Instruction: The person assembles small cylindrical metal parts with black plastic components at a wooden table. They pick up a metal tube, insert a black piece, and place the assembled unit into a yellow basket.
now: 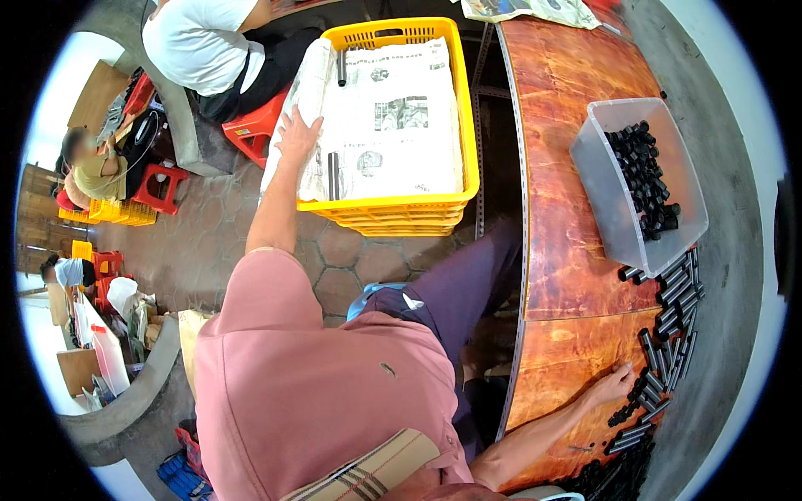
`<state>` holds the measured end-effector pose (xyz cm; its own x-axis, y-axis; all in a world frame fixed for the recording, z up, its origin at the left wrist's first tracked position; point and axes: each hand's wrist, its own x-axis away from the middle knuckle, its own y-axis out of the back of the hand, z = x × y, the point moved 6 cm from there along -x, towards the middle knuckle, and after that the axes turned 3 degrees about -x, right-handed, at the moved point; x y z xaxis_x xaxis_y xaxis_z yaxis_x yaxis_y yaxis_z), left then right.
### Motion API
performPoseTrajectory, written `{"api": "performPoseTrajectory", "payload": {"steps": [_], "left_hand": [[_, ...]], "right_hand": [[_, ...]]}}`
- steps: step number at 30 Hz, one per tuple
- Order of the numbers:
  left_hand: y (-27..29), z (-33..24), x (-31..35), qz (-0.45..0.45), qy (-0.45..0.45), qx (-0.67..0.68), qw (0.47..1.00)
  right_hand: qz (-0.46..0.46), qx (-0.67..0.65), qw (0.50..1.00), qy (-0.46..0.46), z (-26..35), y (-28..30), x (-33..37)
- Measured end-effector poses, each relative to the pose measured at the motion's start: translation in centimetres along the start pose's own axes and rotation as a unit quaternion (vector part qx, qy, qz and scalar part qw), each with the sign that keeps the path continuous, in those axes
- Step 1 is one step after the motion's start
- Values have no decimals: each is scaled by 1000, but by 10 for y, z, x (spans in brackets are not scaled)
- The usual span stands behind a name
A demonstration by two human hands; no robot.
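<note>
My left hand (297,136) is spread open on the left edge of the newspaper (418,159) lining a yellow plastic crate (470,159). Two short black tubes lie on that paper: one tube (342,68) near the far left, another tube (333,177) close to the near edge. On the right, over the wooden table (576,288), my right hand (614,386) has its fingers curled together beside a row of loose black tubes (677,292). Whatever it may be holding is too small or hidden to make out.
A translucent plastic bin (597,209) with small black fittings (642,175) stands tilted in view on the table. More crates are stacked beneath the top one. A person in a white shirt (196,42) sits beyond, by a red stool (255,125). Other people sit farther left.
</note>
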<state>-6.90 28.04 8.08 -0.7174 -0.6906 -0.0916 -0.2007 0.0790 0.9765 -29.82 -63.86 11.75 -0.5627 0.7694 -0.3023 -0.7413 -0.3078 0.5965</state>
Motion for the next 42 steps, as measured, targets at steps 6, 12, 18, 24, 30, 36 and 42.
{"api": "performPoseTrajectory", "payload": {"steps": [6,12,18,24,30,36,42], "left_hand": [[-30,25,-14,85,-47,120,988],[8,-18,9,-18,-56,-131,990],[-61,-127,86,48,-363,37,930],[-103,-201,162,221,-503,-173,817],[-111,-184,158,214,-557,-192,779],[-76,-185,157,186,-534,-128,815],[-1,-96,94,-75,-215,-127,966]], "right_hand": [[-12,17,999,25,8,-2,0],[-20,18,998,52,5,5,4],[-12,2,998,61,19,-6,0],[-24,-2,999,40,30,-1,6],[-13,-32,997,66,28,-3,5],[-34,-8,998,53,41,-5,8],[18,42,999,-9,-5,-3,-4]]}}
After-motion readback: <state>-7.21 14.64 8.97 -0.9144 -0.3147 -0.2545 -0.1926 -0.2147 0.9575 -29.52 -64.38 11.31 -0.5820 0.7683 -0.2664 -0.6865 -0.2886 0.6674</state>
